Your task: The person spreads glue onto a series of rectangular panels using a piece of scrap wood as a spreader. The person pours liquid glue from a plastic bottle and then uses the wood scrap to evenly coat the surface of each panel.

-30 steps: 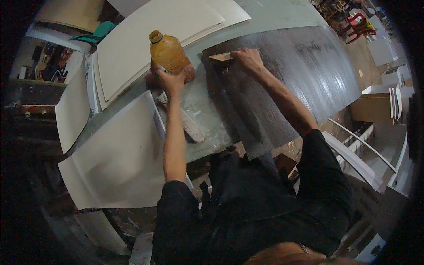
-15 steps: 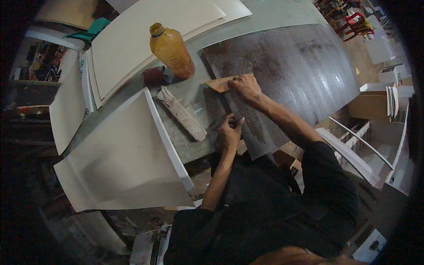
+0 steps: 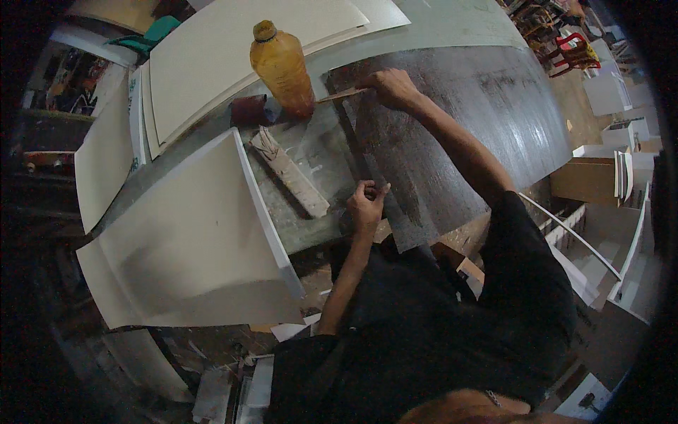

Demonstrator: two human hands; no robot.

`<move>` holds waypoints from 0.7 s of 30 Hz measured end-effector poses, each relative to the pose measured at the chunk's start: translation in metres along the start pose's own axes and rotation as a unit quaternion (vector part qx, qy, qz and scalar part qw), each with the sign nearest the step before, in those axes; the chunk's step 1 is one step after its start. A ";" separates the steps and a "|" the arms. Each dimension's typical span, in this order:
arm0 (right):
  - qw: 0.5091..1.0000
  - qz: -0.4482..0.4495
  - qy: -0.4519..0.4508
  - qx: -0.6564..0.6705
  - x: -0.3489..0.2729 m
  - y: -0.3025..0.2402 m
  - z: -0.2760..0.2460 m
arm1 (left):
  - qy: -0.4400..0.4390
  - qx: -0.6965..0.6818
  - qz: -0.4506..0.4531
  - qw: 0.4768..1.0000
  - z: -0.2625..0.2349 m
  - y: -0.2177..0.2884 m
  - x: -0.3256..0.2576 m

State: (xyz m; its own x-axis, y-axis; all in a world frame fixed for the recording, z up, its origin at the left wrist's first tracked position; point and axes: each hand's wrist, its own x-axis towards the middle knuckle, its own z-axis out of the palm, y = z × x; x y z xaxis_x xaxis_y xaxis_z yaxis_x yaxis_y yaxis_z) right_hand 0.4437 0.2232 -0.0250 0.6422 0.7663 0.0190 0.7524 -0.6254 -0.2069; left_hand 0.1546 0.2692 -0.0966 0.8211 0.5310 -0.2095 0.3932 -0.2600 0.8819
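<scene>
We log one dark sheet (image 3: 452, 134) lying flat on the bench (image 3: 311, 169), its long axis running from the near edge by our body away toward the far right; its near left corner overhangs the bench edge. Left hand (image 3: 366, 205): at that near corner, fingers curled and pinched on the sheet's left edge, thumb side up; how much sheet it grips we cannot tell. Right hand (image 3: 393, 87): arm stretched along the sheet to its far left corner, fingers closed around a thin wooden strip (image 3: 342, 95) that points left toward the bottle. The two hands thus sit at opposite ends of the same left edge, left near, right far, the sheet spreading to the right of both. Item: amber bottle (image 3: 282, 67), upright, capped, just beside the strip's tip. Item: small dark red block (image 3: 248, 111), touching or nearly touching the bottle's base on its left. Item: wooden batten (image 3: 289, 172), smeared pale, lying diagonally on the bench between sheet and white panel (image 3: 198, 240). Further white boards (image 3: 233, 49) are stacked beyond the bottle.
</scene>
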 end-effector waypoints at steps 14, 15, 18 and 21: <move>0.991 -0.126 0.047 0.025 -0.073 0.007 0.048 | -0.012 -0.062 -0.011 0.998 0.010 -0.020 0.004; 0.994 -0.102 -0.017 -0.015 -0.074 -0.006 0.038 | -0.005 -0.046 -0.002 0.999 0.005 -0.020 0.003; 0.990 -0.045 -0.095 -0.089 -0.058 -0.028 0.005 | -0.002 -0.013 0.002 1.000 -0.002 -0.013 0.002; 0.997 -0.044 0.049 -0.046 -0.013 0.009 0.015 | -0.023 -0.015 -0.019 0.999 0.001 0.000 0.003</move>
State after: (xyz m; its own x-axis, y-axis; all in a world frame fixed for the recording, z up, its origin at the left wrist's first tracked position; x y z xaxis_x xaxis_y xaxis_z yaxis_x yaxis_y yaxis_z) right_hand 0.4402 0.2094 -0.0418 0.5817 0.8030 0.1294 0.8133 -0.5714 -0.1098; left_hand 0.1577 0.2701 -0.0975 0.8244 0.5023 -0.2609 0.4118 -0.2158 0.8854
